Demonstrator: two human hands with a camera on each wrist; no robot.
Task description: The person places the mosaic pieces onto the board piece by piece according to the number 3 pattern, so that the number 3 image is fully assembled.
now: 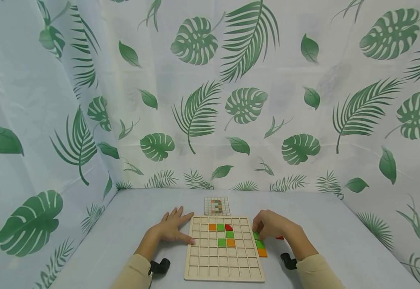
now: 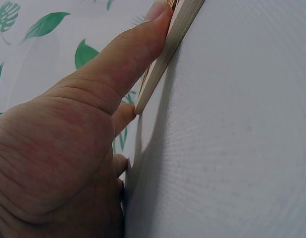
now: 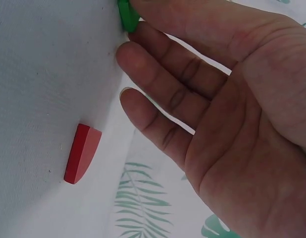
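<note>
A square wooden grid board (image 1: pixel 224 273) lies on the table, holding several orange, green and red pieces in its upper cells. My left hand (image 1: pixel 174 228) is spread flat at its left edge, its thumb touching the side, as the left wrist view also shows. Beside the board's right edge, my right hand (image 1: pixel 273 224) pinches a green tile (image 3: pixel 127 16) between thumb and a finger mostly hidden from view. Just below those fingers lie another green tile (image 1: pixel 259 244) and an orange tile (image 1: pixel 262 252). A red piece with a curved side (image 3: pixel 82 154) lies apart, under the right hand.
Behind the board's far edge lies a small pattern card (image 1: pixel 207 206) with a coloured grid. A white curtain (image 1: pixel 210 120) printed with green leaves stands at the back and both sides of the white table (image 1: pixel 152 200).
</note>
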